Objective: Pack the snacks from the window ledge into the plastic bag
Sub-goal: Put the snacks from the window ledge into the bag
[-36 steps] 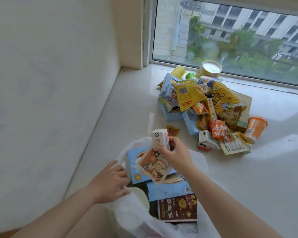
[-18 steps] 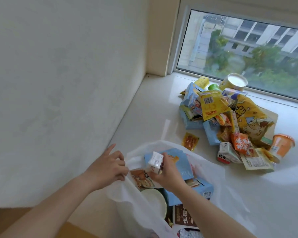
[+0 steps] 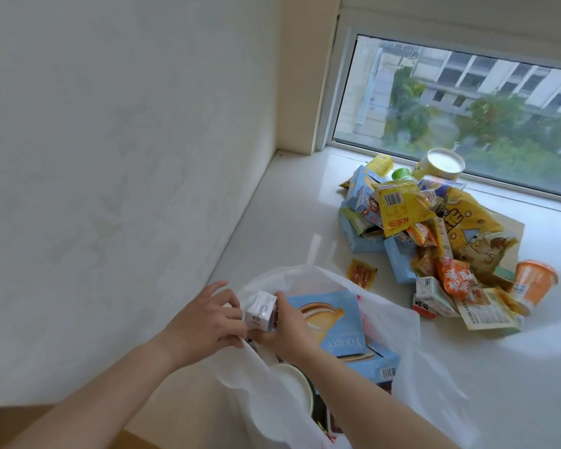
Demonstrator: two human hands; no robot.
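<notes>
A white plastic bag lies open on the window ledge's near edge. Inside it I see a blue cookie box, another blue box, a round white lid and dark packets. My right hand grips a small white carton over the bag's left rim. My left hand pinches the bag's left edge, touching the carton. A heap of snacks sits on the ledge by the window: yellow bags, blue boxes, orange packets, a small white carton.
A small orange sachet lies alone between bag and heap. An orange cup lies at the heap's right, a yellow tub stands by the window glass. A white wall borders the ledge on the left.
My right hand has moved the small carton down and left to the bag's left rim, against my left hand. The printed snack packet it held a second ago is no longer in it.
</notes>
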